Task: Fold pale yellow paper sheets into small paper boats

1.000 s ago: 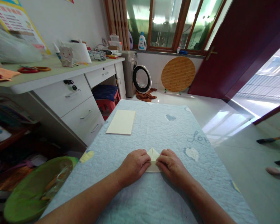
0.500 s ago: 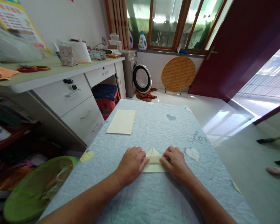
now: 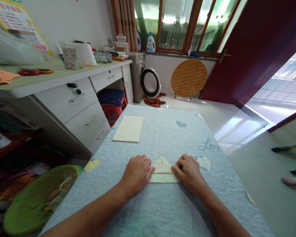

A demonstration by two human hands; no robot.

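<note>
A folded sheet of pale yellow paper (image 3: 162, 169) lies on the cloth-covered table between my hands. Its top comes to a triangular point with a crease down the middle, and a flat strip runs along the bottom. My left hand (image 3: 137, 172) grips the paper's left end, thumb on top and fingers curled. On the right end, my right hand (image 3: 187, 171) holds it the same way, thumb towards the middle. My fingers hide both ends of the sheet. Farther off, at the table's left edge, rests a stack of pale yellow paper (image 3: 128, 129).
A light blue quilted cloth (image 3: 160, 207) covers the table. To the left stand a white desk (image 3: 71, 102) with drawers and a green basket (image 3: 19, 210). A red stool (image 3: 115, 110), a washing machine (image 3: 137, 79) and a round wooden board (image 3: 188, 78) are beyond.
Both hands have moved slightly apart towards the ends of the paper. The folded strip between them now lies flatter, and more of the paper's middle shows.
</note>
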